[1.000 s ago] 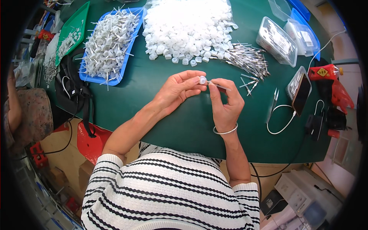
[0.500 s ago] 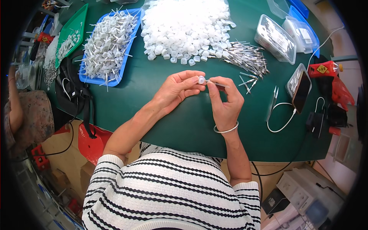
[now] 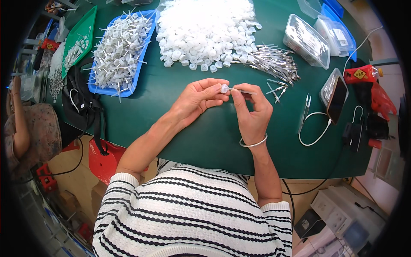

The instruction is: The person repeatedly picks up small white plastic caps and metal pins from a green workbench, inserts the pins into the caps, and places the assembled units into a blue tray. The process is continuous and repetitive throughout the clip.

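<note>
Between thumb and fingers, my left hand [image 3: 198, 99] pinches a small translucent white plastic cap [image 3: 224, 88]. My right hand [image 3: 253, 109], with a bangle at its wrist, grips a thin metal rod [image 3: 244, 91] whose tip meets the cap. Whether the tip sits inside the cap or only touches it I cannot tell. Beyond my hands lies a big heap of white caps [image 3: 205, 34]. To its right is a pile of thin metal rods [image 3: 276, 64], with several loose ones [image 3: 279, 91] nearer to my right hand.
On the left, a blue tray [image 3: 91, 87] holds caps with rods in them; a green tray [image 3: 91, 17] stands beyond. Rightward are tweezers [image 3: 305, 107], a phone [image 3: 337, 100] on a cable, and a clear plastic box [image 3: 306, 40]. A black bag [image 3: 81, 98] lies at the left edge. Another person [image 3: 34, 132] sits at left.
Both hands stay almost in place. The rod in my right hand has tilted slightly, and the cap and rod remain together.
</note>
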